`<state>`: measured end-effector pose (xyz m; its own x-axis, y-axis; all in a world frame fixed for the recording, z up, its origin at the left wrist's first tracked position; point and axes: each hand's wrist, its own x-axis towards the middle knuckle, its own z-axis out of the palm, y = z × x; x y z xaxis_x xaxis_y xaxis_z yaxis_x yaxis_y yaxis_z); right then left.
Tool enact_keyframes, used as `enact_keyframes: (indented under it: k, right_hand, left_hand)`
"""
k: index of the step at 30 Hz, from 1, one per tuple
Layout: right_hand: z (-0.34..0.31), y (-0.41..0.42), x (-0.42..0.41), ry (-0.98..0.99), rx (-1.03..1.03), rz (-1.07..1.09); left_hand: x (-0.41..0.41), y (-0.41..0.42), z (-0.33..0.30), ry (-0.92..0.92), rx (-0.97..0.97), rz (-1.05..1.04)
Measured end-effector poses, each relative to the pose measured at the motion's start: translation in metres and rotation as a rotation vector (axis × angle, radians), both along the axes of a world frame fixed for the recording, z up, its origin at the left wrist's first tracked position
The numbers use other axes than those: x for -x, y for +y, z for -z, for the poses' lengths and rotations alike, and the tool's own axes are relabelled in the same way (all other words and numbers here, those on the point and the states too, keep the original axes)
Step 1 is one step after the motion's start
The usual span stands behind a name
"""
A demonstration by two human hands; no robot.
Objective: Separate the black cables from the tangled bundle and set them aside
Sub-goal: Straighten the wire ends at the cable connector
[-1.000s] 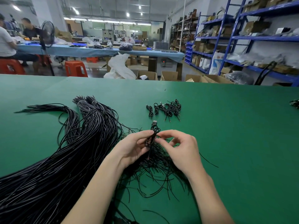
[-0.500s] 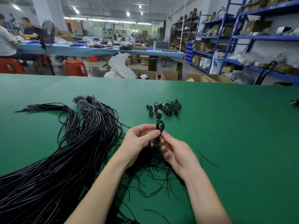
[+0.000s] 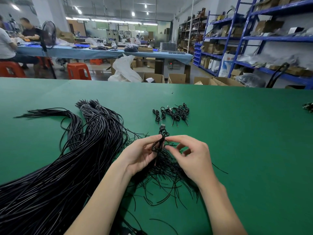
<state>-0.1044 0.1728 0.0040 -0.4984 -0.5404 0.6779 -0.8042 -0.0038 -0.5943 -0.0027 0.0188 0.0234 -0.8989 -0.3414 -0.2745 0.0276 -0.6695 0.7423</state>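
A big bundle of long black cables (image 3: 67,167) sweeps across the left of the green table (image 3: 237,150). Its loose ends spread in a tangle (image 3: 169,180) under my hands. My left hand (image 3: 140,155) pinches a short coiled black cable (image 3: 160,141) with a plug at its far end. My right hand (image 3: 194,155) touches the same coil with thumb and forefinger; its other fingers are spread. A small group of several coiled black cables (image 3: 172,112) lies apart on the table beyond my hands.
More black cable (image 3: 308,106) shows at the table's right edge. Beyond the far edge are cardboard boxes (image 3: 176,78), orange stools (image 3: 78,71), a blue table (image 3: 101,51) with seated people, and blue shelving (image 3: 254,39).
My right hand has shifted from below the coil to beside it, fingers now spread. The coiled cable has dropped slightly toward me. The left hand keeps its hold.
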Motion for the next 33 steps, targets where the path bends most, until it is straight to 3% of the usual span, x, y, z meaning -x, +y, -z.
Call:
enact_keyframes:
  k: [6,10,12,14,16,17,18,20,23,26,29,33]
  right_hand:
    - [-0.004,0.002,0.002,0.004,0.082,-0.014]
    - [-0.008,0.0,-0.005,-0.095,0.112,0.008]
    - [-0.012,-0.007,-0.012,-0.383,0.109,0.02]
    - [-0.019,-0.009,-0.013,-0.929,0.125,-0.1]
    - [-0.023,-0.009,-0.015,-1.539,0.21,-0.344]
    - [-0.022,-0.008,-0.016,-1.699,0.257,-0.397]
    - [-0.02,-0.01,-0.018,-1.733,0.269,-0.405]
    - [-0.017,-0.014,-0.022,-1.465,0.175,-0.269]
    - [-0.012,-0.018,-0.022,-0.725,0.108,0.069]
    - [-0.003,-0.017,-0.02,-0.18,0.07,0.157]
    - [0.0,-0.014,-0.017,-0.02,0.064,0.197]
    - [0.0,-0.01,-0.015,0.041,0.06,0.236]
  left_hand:
    - [-0.001,0.0,0.0,0.018,-0.142,0.098]
    - [-0.001,0.003,0.0,0.049,0.072,0.045]
    - [0.0,0.004,0.0,0.141,0.328,-0.04]
    - [0.001,0.006,-0.001,0.243,0.613,-0.172]
    - [0.003,0.007,-0.001,0.32,0.771,-0.22]
    - [0.003,0.008,-0.001,0.328,0.795,-0.211]
    - [0.003,0.008,-0.001,0.309,0.789,-0.202]
    - [0.003,0.009,0.0,0.218,0.673,-0.211]
    - [0.003,0.006,0.002,0.12,0.443,-0.202]
    - [0.004,0.003,0.001,0.112,0.314,-0.146]
    - [0.004,0.001,0.002,0.109,0.24,-0.103]
    - [0.005,0.0,0.005,0.113,0.234,-0.063]
